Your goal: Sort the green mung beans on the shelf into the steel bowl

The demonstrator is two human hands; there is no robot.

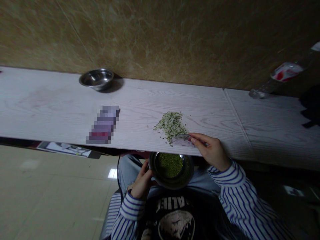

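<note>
While the left hand [141, 183] grips a metal bowl [188, 170] by its left side, low in the centre of the frame, the right hand [211, 150] comes in from the right — thumb and fingers pinched narrow on a clear, thin piece [180, 139] that looks like plastic. And here's the relation that counts: a loose pile of green beans and white grains [173, 123] lies to the left of the right hand and a little higher in the frame, just right of centre on the pale table [140, 100]. The clear piece bridges the gap, its long axis running leftward from the fingertips, almost level, its far end at the pile's lower edge; whether it touches the grains is too dim to call.

The right hand is clearly the nearer of the two. The pile itself has no firm long axis — a ragged spread, narrowing towards the near table edge. Straight below that edge sits the held bowl, its mouth facing up, green beans [170, 165] across the bottom. So pile, edge and bowl line up nearly vertically in the frame, with the right hand off to the side.
</note>
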